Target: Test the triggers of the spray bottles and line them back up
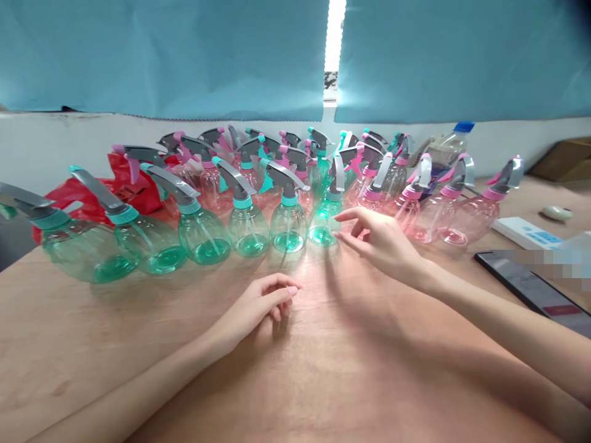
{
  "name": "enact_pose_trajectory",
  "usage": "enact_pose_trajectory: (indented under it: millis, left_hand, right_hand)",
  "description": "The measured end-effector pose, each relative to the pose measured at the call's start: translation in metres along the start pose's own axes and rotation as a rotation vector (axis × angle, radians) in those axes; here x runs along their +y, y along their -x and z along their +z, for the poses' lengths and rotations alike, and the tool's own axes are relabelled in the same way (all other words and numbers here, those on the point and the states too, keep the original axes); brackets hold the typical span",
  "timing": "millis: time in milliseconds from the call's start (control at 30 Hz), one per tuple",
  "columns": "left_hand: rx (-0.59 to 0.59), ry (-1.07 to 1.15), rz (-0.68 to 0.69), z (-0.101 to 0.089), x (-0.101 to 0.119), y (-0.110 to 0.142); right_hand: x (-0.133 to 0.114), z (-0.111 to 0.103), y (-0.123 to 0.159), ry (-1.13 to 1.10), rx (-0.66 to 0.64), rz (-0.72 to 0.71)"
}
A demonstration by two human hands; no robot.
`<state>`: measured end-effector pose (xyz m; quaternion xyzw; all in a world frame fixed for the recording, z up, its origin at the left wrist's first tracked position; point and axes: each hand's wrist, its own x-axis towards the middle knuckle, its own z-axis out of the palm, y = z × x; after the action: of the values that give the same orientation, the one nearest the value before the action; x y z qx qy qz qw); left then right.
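Observation:
My right hand reaches to the side of a green spray bottle in the front row. Its thumb and index finger are apart at the bottle's right edge; whether they touch it I cannot tell. My left hand rests low over the table with loosely curled fingers and nothing visible in it. To the left stand more green spray bottles with grey trigger heads, the nearest being a green bottle. Pink spray bottles, such as a pink bottle, continue the row on the right.
Behind the front row stand several more pink and green spray bottles. A red plastic bag lies at the back left. On the right are a phone, a white box, a computer mouse and a blue-capped jug. A cardboard box stands behind.

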<state>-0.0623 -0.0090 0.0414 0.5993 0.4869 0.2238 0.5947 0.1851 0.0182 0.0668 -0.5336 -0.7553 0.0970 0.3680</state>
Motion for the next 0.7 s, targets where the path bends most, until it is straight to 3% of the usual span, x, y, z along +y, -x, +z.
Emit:
enact_pose_trajectory:
  millis: [167, 400, 700]
  left_hand:
    - [0.015, 0.119, -0.019, 0.001, -0.003, -0.025]
    - [-0.034, 0.134, -0.081, -0.005, -0.002, -0.064]
    - [-0.05, 0.129, -0.098, -0.009, 0.002, -0.074]
  right_hand:
    - [0.02, -0.013, 0.0, -0.022, 0.096, 0.146]
    - [0.027, 0.008, -0.02, -0.086, 0.028, 0.175]
    - [0.032, 0.026, -0.039, -0.147, 0.028, 0.183]
